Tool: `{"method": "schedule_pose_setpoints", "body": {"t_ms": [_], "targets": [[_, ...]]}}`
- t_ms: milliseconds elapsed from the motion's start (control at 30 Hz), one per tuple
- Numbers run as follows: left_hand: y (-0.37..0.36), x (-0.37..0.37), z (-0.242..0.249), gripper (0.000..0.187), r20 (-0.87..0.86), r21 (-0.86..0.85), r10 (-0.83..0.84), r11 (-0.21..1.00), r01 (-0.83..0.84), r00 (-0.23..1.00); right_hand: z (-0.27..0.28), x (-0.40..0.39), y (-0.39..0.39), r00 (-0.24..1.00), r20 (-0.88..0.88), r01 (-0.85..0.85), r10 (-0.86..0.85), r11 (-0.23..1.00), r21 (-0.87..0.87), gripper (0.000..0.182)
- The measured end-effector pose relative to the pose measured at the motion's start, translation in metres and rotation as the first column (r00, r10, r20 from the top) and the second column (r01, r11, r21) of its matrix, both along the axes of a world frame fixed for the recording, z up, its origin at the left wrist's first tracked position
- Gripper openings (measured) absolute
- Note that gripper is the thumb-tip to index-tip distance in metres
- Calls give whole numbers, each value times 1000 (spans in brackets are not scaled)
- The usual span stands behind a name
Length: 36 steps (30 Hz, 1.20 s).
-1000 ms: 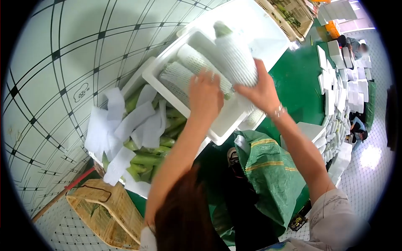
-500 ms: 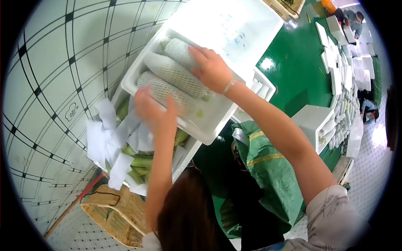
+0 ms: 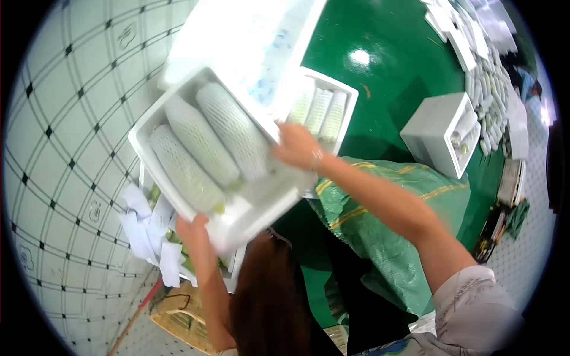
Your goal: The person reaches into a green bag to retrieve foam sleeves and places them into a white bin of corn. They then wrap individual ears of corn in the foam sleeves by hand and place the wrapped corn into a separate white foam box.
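Both hands grip a white foam box [image 3: 240, 224], tilted, by its sides. My left hand [image 3: 193, 230] is closed on its near left rim. On the right edge, my right hand [image 3: 297, 147] is closed too, its fingers blurred. Inside lie three long pale-green vegetables [image 3: 202, 142] in white foam net sleeves, side by side; their exact kind I cannot make out. Beneath, partly hidden by the box, is another container with green vegetables [image 3: 185, 258] and loose white net sleeves [image 3: 145, 228].
A large white foam box [image 3: 228, 47] is behind. Beside it a smaller box [image 3: 351, 110] holds sleeved vegetables. A green woven sack [image 3: 392, 243] lies at right, near a tilted foam box [image 3: 424, 127]. Sleeved vegetables [image 3: 490, 95] are piled beyond. A yellow crate [image 3: 184, 323] stands lower left.
My hands have moved from the sleeved vegetables to the box's edges. The box has shifted left and towards me and turned. The camera view has shifted too.
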<state>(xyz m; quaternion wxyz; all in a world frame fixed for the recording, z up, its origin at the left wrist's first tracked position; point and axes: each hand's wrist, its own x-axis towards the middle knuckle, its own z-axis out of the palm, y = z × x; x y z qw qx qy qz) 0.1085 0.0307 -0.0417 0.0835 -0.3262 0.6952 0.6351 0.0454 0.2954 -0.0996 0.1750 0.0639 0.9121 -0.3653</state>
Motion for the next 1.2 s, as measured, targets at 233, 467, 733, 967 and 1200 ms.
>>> {"method": "schedule_pose_setpoints", "body": {"t_ms": [233,467,733,967,1200], "targets": [[113,-7,60,48,55,-164,-609,776,609,791,101,166,99,728,89,665,-680,668,-333,38],[241,-104,-89,33,8,-452,-898,388,803,439,-7,169,178,526,-27,846,-850,526,-82,37],[224,-63,-140,46,-100,-766,-869,379,520,485,-180,110,118,448,-132,886,-884,459,-69,60],[235,-1,-136,52,172,-764,-952,34,645,255,-164,127,126,576,58,807,-816,555,-203,73],[267,27,-132,55,415,-681,-885,-148,717,211,-106,222,173,934,247,231,-258,964,132,91]]}}
